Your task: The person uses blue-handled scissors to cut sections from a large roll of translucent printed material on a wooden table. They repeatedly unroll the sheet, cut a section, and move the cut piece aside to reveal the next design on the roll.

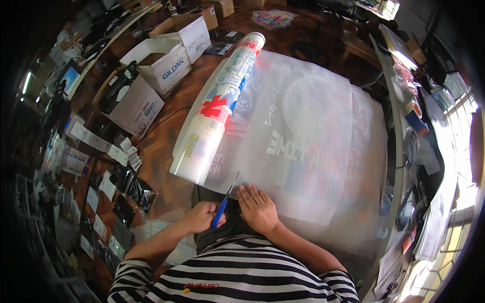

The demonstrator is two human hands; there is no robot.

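Observation:
My left hand [201,218] is closed around the blue handle of a pair of scissors [221,214]. Their narrow blades point up and away, over the near edge of a translucent printed film sheet [252,160]. Flat on that near edge, just right of the blades, rests my right hand [258,211] with fingers stretched out. The sheet's far end runs into a thick film roll [217,116] with red, blue and white prints, lying slantwise along the sheet's left side. Faint lettering and a round outline show through the layered film.
Open cardboard boxes [166,68] stand on the wood floor [169,126] at the far left. Black plastic bags [143,192] and white paper slips lie left of me. A long cluttered table [396,136] runs along the right, with a tape roll [415,109]. A person [68,43] is at the far left.

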